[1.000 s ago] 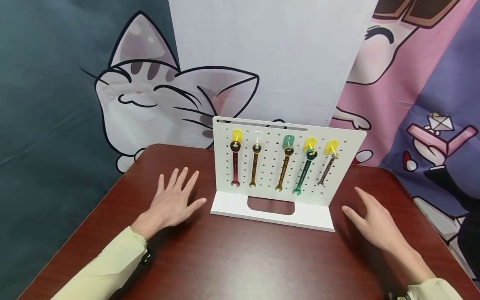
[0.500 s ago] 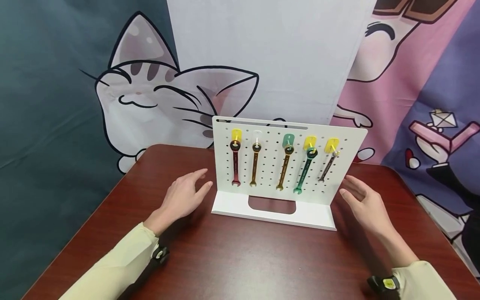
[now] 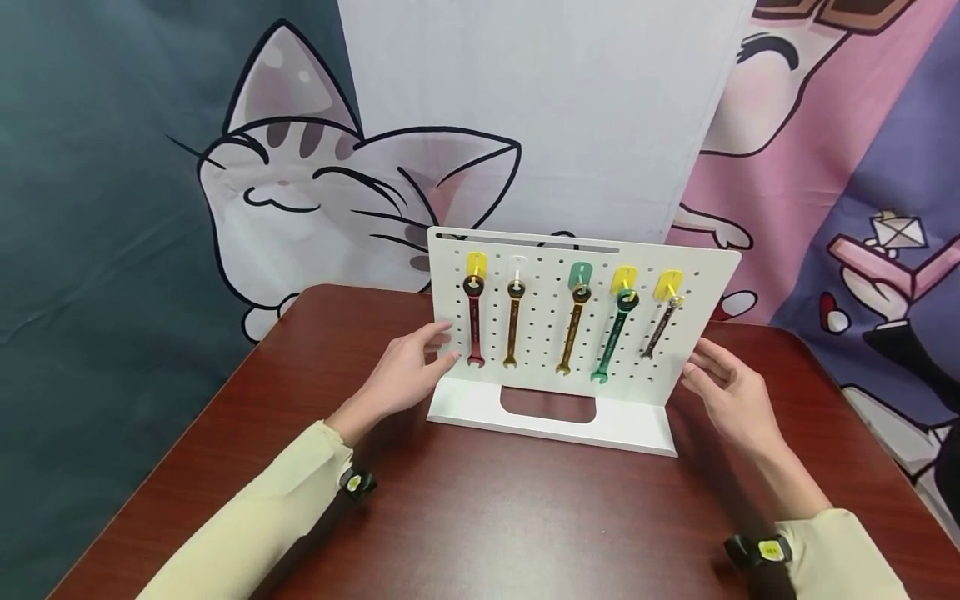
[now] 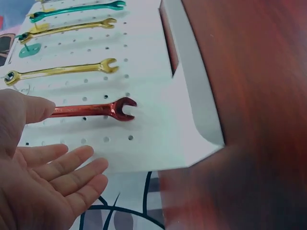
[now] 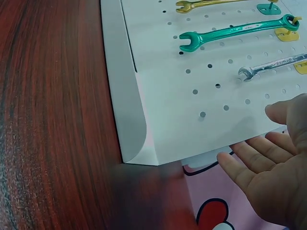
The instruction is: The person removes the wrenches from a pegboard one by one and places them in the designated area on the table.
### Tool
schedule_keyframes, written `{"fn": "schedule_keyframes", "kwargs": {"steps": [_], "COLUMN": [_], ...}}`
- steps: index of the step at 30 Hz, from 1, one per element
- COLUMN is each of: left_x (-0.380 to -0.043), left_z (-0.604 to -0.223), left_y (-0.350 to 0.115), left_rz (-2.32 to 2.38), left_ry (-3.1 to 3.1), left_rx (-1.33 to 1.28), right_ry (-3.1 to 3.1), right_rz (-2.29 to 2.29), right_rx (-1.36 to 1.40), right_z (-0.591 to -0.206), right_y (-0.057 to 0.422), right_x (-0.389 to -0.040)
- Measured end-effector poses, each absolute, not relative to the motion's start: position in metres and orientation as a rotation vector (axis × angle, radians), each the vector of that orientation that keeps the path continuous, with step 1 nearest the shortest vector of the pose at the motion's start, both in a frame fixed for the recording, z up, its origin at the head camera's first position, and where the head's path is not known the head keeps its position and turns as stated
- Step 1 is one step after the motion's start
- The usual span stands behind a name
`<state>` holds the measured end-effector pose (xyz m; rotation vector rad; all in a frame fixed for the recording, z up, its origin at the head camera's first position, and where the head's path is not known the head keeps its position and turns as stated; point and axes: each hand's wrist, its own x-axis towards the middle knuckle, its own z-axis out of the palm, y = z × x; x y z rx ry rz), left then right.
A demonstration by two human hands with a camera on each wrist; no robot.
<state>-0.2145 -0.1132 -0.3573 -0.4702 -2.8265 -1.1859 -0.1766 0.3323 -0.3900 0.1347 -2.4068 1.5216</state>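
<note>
Board [image 3: 542,333] with five hanging wrenches [image 3: 573,329] stands far on table [image 3: 525,517]. Left hand [image 3: 405,368] at left edge, right hand [image 3: 733,402] at right edge, fingers loosely wide, no grip visible; contact unclear. Looks like a reaching step; next move probably needs both hands closing on edges.

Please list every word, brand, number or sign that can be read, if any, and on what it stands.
None is readable.
Shaft marks on the green wrench, silver wrench, red wrench and gold wrenches: too small or blurred.
Right-wrist yellow label: too small.
Left-wrist yellow label: too small.
</note>
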Motion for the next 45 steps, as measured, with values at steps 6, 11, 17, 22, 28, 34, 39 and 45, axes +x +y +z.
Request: {"fn": "schedule_keyframes", "kwargs": {"steps": [6,11,17,22,28,34,39,45], "left_x": [-0.223,-0.228,-0.233,-0.236,-0.241,-0.248,-0.251,-0.252], "left_z": [-0.354,-0.353,-0.354,-0.35,-0.349,-0.355,-0.358,-0.36], "left_y": [-0.103,-0.093,-0.089,-0.086,-0.085,-0.086,-0.086,-0.087], "left_rz": [-1.349,-1.452,-1.584,-1.769,-1.921,-2.089,-2.221,-2.345], "left_ry": [-2.782,-2.738,-2.642,-2.529,-2.44,-2.344,-2.253,-2.162], "left_rx": [-0.492,-0.495,-0.483,-0.48,-0.47,-0.464,-0.487,-0.492], "right_ry": [-2.418,-2.403,-2.387,-2.325,-2.276,-2.288,-2.259,-2.248], "right_rz": [1.499,1.515,1.555,1.618,1.715,1.727,1.767,1.788], "right_rx": [0.108,0.06,0.023,0.023,0.044,0.034,0.03,0.022], "right_z": [-0.386,-0.385,-0.388,-0.389,-0.389,-0.39,-0.39,-0.389], "right_y": [0.331,0.331,0.33,0.329,0.329,0.33,0.33,0.329], "right_x": [-0.177,-0.175,-0.174,-0.172,-0.171,-0.17,-0.169,-0.168]}}
